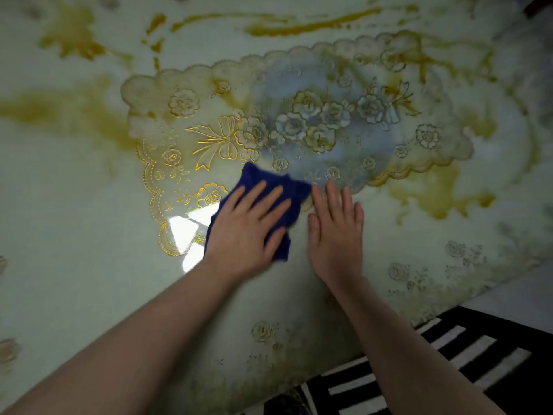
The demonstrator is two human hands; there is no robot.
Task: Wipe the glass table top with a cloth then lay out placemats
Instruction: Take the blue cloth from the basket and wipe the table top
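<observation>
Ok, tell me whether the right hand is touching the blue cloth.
Cannot tell. In the head view the right hand lies flat on the placemat edge right beside the blue cloth; its forefinger meets the cloth's corner, blurred.

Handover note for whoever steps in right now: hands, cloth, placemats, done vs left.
Left hand: flat on the blue cloth, fingers straight, pressing it onto the near edge of the placemat.
Right hand: open, flat beside the cloth, fingertips at the placemat's scalloped rim.
Placemat: one clear mat with gold flower print already lies on the glass table top. Faint flower prints nearer the table edge may be further mats; cannot tell.
Done: one mat laid. Whether the table wipe is finished cannot be told.
Left: finish wiping, lay any remaining placemats.
</observation>
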